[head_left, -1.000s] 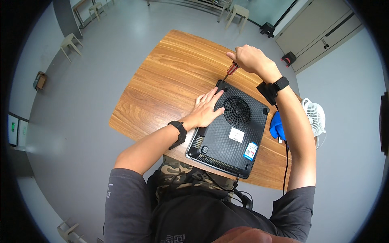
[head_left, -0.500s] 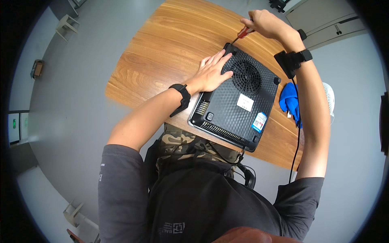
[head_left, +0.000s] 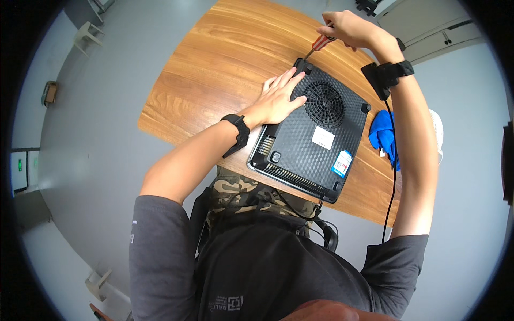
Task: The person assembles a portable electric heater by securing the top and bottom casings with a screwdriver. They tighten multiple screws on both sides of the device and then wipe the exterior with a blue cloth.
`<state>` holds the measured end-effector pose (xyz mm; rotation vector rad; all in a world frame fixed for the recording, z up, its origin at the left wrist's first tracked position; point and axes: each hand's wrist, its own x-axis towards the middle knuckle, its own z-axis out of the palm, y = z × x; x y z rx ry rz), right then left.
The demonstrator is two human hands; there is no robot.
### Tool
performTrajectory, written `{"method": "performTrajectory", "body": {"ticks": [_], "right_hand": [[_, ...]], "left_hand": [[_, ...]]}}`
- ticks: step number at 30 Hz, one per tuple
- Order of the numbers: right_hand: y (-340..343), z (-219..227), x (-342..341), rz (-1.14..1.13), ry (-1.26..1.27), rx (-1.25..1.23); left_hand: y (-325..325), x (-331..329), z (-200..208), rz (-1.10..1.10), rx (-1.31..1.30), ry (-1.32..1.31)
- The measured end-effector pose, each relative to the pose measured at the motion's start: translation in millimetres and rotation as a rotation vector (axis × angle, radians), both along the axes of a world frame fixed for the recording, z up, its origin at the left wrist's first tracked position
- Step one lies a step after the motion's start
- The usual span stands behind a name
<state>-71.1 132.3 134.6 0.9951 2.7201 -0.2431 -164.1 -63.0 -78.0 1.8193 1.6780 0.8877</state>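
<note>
A black induction cooker (head_left: 305, 144) lies upside down on the wooden table, its round fan grille (head_left: 324, 105) and vent slots facing up. My left hand (head_left: 277, 100) rests flat on its far left part, fingers spread toward the far corner. In my right hand (head_left: 347, 30) is a screwdriver (head_left: 323, 42) with a red and clear handle, gripped from above. The shaft slants down to the cooker's far left corner, by a dark foot. Whether the tip sits in a screw is too small to tell.
On the wooden table (head_left: 198, 69), a blue cloth (head_left: 382, 131) lies right of the cooker, beside a white round object (head_left: 436, 128) partly behind my right forearm. A black cable (head_left: 394, 176) hangs from my right wrist device. A cord leaves the cooker's near edge.
My right hand has shifted slightly and turned with the screwdriver, its fingers now placed differently on the handle. The left hand stays on the cooker.
</note>
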Motion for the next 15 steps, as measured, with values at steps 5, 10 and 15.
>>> {"method": "performTrajectory", "body": {"ticks": [5, 10, 15], "right_hand": [[14.5, -14.3, 4.4, 0.125, -0.106, 0.323], [7.2, -8.8, 12.3, 0.158, -0.056, 0.232], [4.6, 2.4, 9.3, 0.262, 0.038, 0.107]], "left_hand": [[0.9, -0.3, 0.8, -0.016, -0.002, -0.001], [0.7, 0.6, 3.6, -0.027, -0.024, -0.002], [0.7, 0.5, 6.0, -0.029, -0.023, 0.012]]}}
